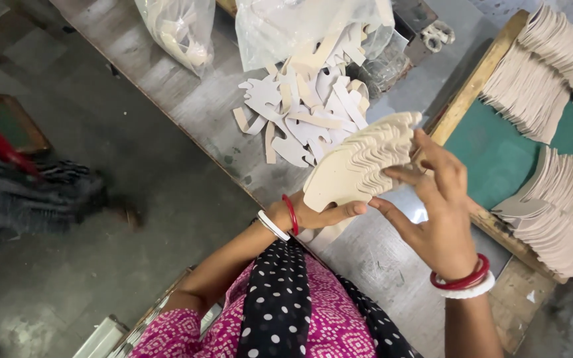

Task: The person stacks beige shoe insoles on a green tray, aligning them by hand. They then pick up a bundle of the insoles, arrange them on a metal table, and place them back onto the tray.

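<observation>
left hand (319, 215) sits under the stack (361, 162), fingers curled up and clamped on its lower end, thumb along the bottom edge. right hand (442, 212) is at the stack's right side, fingers spread; fingertips (392, 174) touch the fanned edges, thumb reaches toward the left thumb. so the stack is gripped from below by the left and steadied by the right.

stack: beige flat cut pieces, all the same curved shape, fanned out so the edges step. it's held in the air above the table's (193, 106) near edge, tilted, upper end pointing to the far right.

both wrists carry red and white bangles: left (280, 219), right (464, 282).

on the table:
- loose pile of pale cut pieces (306, 109) at mid table, just beyond the stack, strips and shaped bits mixed.
- clear bag (300, 26) at the far edge, mouth touching the pile, more pieces inside.
- 2nd clear bag (177, 30) at the far left, apart from the pile.
- wooden frame (479, 76) with a green panel (499, 152) at the right side, right hand just beside its left rail.
- 2 fanned rows of pieces on the frame: 1 at its far corner (545, 73), 1 at its near right edge (558, 212).

left of the table is grey floor (101, 199). blurred dark bundle with a red part (28, 185) lies there; can't tell what it is. person wears pink print with a black dotted scarf (276, 305).
</observation>
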